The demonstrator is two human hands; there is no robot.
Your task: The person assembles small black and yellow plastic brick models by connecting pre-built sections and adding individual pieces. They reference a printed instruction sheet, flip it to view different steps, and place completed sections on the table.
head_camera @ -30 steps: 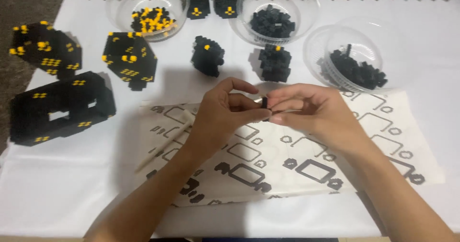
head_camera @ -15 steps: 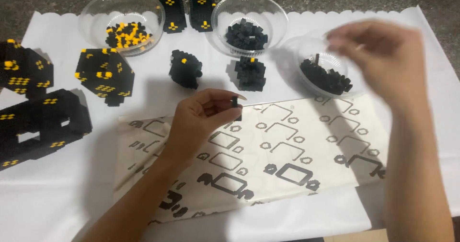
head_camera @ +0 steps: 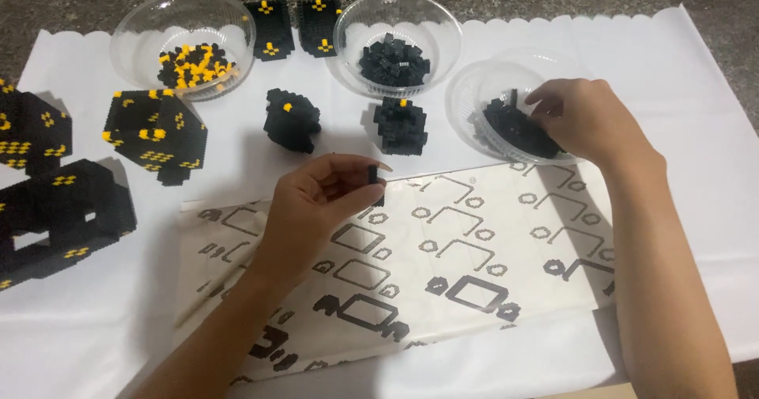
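Observation:
My left hand (head_camera: 324,201) hovers over the printed instruction sheet (head_camera: 443,249) and pinches a small black brick piece (head_camera: 372,176) between thumb and fingers. Off to the right, my right hand (head_camera: 581,118) reaches into a clear bowl (head_camera: 474,98) of black bricks (head_camera: 514,130), fingertips curled down among them. Whether it grips a brick is hidden by the fingers.
A clear bowl of black and yellow bricks (head_camera: 190,63) and another of black bricks (head_camera: 395,59) stand at the back. Two small black builds (head_camera: 292,118) (head_camera: 401,124) sit mid-table. Larger black-and-yellow assemblies (head_camera: 154,134) (head_camera: 55,217) lie at the left on white paper (head_camera: 696,154).
My hands were together on the small piece. The right hand then lifted away to the right and has come down into the right bowl. The left hand keeps the piece.

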